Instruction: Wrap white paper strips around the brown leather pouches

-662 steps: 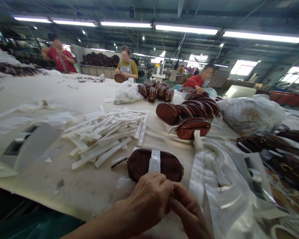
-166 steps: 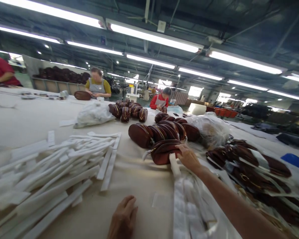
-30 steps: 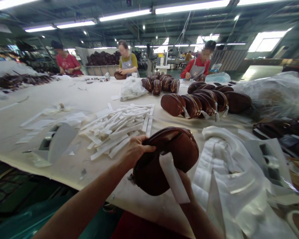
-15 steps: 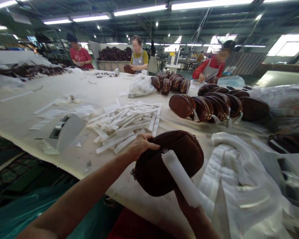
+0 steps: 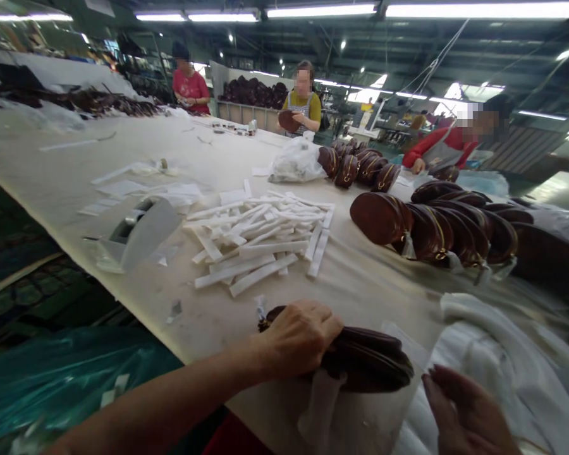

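The pale counter (image 5: 218,316) spreads across most of the view, with 3 people (image 5: 313,114) at its far side. A row of finished-looking brown pouches (image 5: 455,230) leans together on the right, short of a smaller cluster (image 5: 348,170) beside a white plastic bag (image 5: 296,161). White sheeting (image 5: 493,354) lies folded at the right, and a loose heap of white strips (image 5: 265,227) sits mid-counter, with a grey dispenser-like object (image 5: 140,227) to its left. Nearest the person, 1 dark pouch (image 5: 372,360) rests on the counter, zipper edge showing, between the heap and the sheeting. The left hand (image 5: 306,335) lies over its top, the grip closed on it. The right hand (image 5: 469,404) is apart, just beside the pouch, fingers bent; whether its grip holds anything, I cannot tell. Smallest, 1 white strip (image 5: 320,404) hangs from the pouch's near side.
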The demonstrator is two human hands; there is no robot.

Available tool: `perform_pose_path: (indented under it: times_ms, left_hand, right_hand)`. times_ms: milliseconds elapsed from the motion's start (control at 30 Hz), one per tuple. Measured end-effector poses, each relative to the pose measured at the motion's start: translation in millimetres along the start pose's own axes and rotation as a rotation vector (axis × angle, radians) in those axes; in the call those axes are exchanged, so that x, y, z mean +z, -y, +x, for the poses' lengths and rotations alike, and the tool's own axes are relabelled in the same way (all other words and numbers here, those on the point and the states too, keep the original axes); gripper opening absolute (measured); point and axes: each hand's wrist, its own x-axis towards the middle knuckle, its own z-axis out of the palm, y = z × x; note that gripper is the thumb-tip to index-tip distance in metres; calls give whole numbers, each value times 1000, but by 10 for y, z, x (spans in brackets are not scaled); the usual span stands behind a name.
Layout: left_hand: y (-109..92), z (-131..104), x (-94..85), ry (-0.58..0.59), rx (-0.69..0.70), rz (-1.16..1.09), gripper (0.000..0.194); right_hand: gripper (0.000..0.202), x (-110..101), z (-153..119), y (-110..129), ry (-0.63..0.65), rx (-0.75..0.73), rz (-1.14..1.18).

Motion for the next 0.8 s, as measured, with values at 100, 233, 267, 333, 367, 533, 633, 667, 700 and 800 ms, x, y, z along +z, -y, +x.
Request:
perform_pose_path:
  times_ms: [100, 233, 267, 333, 367, 533, 633, 667, 700, 800]
  left_hand:
    - [11, 22, -32, -3, 13, 16, 16]
    - [19, 35, -67, -3, 30, 45, 21]
    - [20, 28, -61, -10, 31, 46, 21]
    - [24, 10, -35, -23, 34, 38, 21]
    - [27, 2, -18, -30, 36, 34, 21]
    - [34, -4, 57, -79, 67, 32, 22]
    - [17, -21, 41, -110, 67, 18, 16]
    - [11, -35, 25, -116, 68, 16, 14]
    - [7, -53, 9, -120, 74, 18, 13]
    - [11, -109, -21, -171, 130, 54, 15]
  right_hand:
    - [19, 293, 616, 489, 186, -524, -6]
    - [22, 1153, 1201, 1136, 623, -939, -134]
    - [23, 1382, 1270, 1253, 729, -977, -262]
    - [24, 1786, 1330, 1409, 896, -1005, -483]
    - [23, 1950, 1333, 1449, 946, -1006, -551]
    - [20, 2321, 1296, 1417, 976, -1025, -586]
    - [22, 2193, 1352, 1355, 966, -1025, -545]
    - [24, 2094, 1383, 1332, 945, -1011, -520]
    - [26, 1967, 1414, 1304, 908, -997, -466]
    - [19, 1441, 1451, 1168, 678, -930, -186]
